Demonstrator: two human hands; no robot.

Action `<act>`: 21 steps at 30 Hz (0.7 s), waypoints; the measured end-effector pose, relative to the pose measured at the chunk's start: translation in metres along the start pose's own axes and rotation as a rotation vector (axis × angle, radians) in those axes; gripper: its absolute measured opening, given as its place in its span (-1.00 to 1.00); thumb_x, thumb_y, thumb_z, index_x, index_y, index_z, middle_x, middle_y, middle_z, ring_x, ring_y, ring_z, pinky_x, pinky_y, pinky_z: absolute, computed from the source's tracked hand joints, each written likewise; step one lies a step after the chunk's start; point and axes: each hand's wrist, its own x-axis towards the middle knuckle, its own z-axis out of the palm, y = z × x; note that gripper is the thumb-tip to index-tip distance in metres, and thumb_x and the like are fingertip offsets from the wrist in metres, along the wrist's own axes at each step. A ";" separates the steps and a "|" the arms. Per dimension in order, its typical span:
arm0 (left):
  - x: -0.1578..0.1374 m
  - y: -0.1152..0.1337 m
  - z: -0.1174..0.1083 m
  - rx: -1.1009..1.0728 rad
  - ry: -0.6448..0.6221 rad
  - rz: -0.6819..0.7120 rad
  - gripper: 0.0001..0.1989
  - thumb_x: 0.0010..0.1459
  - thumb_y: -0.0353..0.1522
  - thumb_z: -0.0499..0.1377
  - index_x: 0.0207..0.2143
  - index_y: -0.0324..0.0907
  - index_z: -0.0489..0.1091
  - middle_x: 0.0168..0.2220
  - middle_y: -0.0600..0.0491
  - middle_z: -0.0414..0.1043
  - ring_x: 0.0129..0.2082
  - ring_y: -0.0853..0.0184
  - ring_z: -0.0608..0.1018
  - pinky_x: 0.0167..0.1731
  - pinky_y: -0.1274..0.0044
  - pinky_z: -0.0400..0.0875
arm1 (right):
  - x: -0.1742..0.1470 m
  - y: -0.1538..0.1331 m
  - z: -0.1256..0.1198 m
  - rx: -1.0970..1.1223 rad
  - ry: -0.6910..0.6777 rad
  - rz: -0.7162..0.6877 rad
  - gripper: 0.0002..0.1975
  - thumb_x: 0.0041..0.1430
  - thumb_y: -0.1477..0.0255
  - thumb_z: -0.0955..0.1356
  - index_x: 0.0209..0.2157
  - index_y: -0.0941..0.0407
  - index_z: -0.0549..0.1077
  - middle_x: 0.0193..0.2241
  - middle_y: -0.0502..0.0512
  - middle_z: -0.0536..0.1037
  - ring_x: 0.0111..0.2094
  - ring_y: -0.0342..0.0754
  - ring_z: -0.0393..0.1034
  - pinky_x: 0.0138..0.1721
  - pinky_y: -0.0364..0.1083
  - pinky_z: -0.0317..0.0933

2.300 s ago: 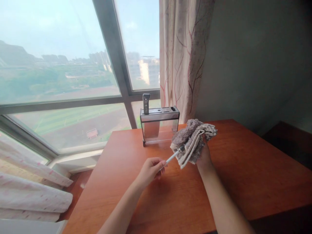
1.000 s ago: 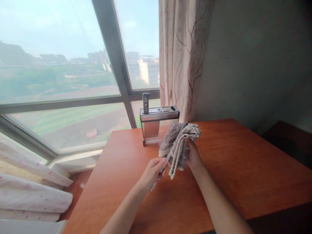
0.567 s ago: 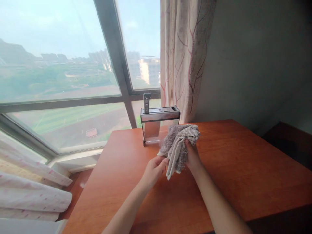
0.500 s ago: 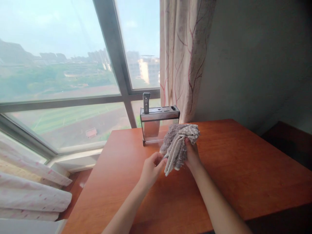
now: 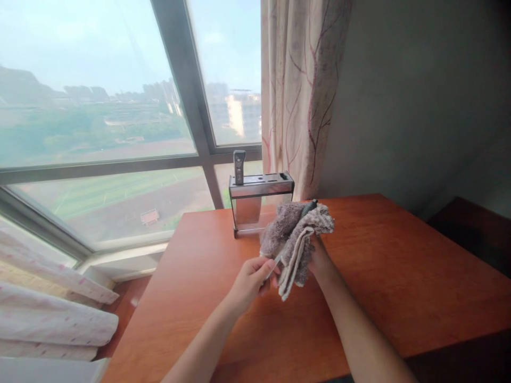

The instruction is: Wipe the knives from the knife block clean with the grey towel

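Far to the left of the knife block (image 5: 261, 205), folded pale curtains (image 5: 51, 314) lie below the window sill, off the tabletop (image 5: 399, 276). Closer in, in front of the knife block and slightly left of it, the left hand (image 5: 250, 279) hovers above the tabletop, its fingers (image 5: 268, 267) pinched around the pale handle of a slim utensil (image 5: 279, 257). The utensil slants up and to the right into a grey cloth (image 5: 294, 239), and its dark tip pokes out of the cloth's top edge, just in front of the knife block's right end. One dark handle (image 5: 239, 167) stands upright in the block's left slot. The cloth is bunched directly in front of the knife block, raised off the tabletop. The right hand (image 5: 319, 260) is behind and under it, fingers clenched into the fabric and mostly hidden. Behind the knife block to the right hangs a patterned curtain (image 5: 299, 96).
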 end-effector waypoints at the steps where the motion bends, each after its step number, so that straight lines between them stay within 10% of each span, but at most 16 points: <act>1: -0.001 0.001 0.000 -0.025 -0.039 -0.031 -0.57 0.13 -0.06 0.14 -0.42 -0.30 0.41 -0.65 0.09 0.34 -0.77 0.58 0.14 -0.75 0.66 -0.11 | -0.002 0.000 -0.002 -0.014 -0.033 0.037 -0.48 -0.37 -0.01 0.51 -0.44 0.08 0.48 -0.52 -0.01 0.58 -0.50 -0.03 0.45 -0.46 -0.09 0.33; 6: -0.003 0.000 -0.001 -0.067 -0.115 -0.096 -0.54 0.14 -0.04 0.11 -0.43 -0.31 0.41 -0.70 0.14 0.24 -0.78 0.58 0.07 -0.76 0.65 -0.17 | -0.007 -0.002 0.001 -0.058 -0.083 0.082 -0.55 -0.45 0.12 0.56 -0.51 0.10 0.48 -0.60 0.01 0.55 -0.59 -0.03 0.41 -0.56 -0.10 0.27; 16: 0.006 -0.002 -0.008 0.545 0.368 0.325 -0.74 0.07 -0.21 0.23 -0.48 -0.24 0.43 -0.54 0.09 0.33 -0.55 0.45 0.32 -0.56 0.62 0.16 | -0.002 -0.001 0.019 0.002 0.118 -0.176 -0.62 -0.15 0.21 0.51 -0.27 0.07 0.49 -0.34 -0.01 0.61 -0.30 -0.05 0.49 -0.28 -0.11 0.37; 21: 0.002 -0.001 -0.008 0.429 0.286 0.273 -0.69 0.11 -0.18 0.20 -0.51 -0.25 0.43 -0.62 0.13 0.24 -0.65 0.48 0.30 -0.61 0.61 0.13 | -0.002 -0.003 0.012 -0.007 0.065 -0.166 -0.58 -0.26 0.17 0.54 -0.33 0.04 0.49 -0.36 -0.04 0.61 -0.35 -0.05 0.50 -0.31 -0.10 0.38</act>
